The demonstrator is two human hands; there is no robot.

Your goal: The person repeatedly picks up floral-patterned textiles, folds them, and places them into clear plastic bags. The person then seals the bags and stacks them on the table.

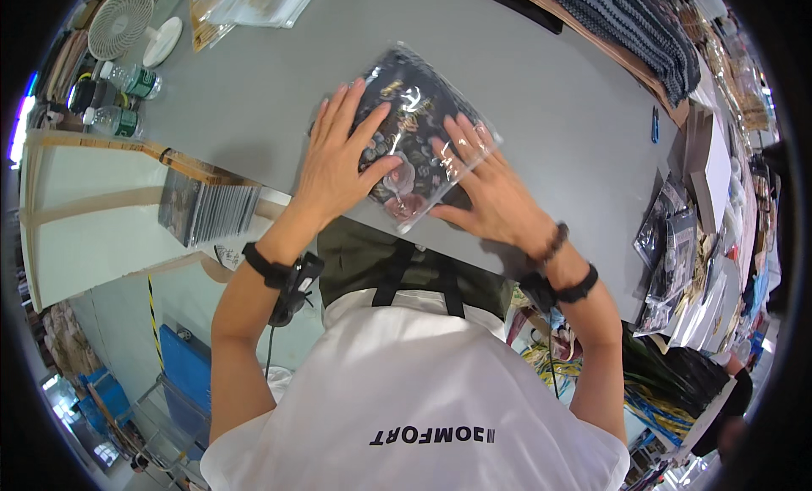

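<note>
The left hand (338,157) lies on the left side of a clear bag (404,123) with dark flowers showing in it, thumb and fingers spread apart. The right hand (497,191) has its fingers apart too, at the bag's right edge; it is hard to tell if the clear plastic goes over or under them. The bag is on the grey table (558,102), between both hands. To smooth it well, the hands should probably press softly and evenly, so nothing creases
</note>
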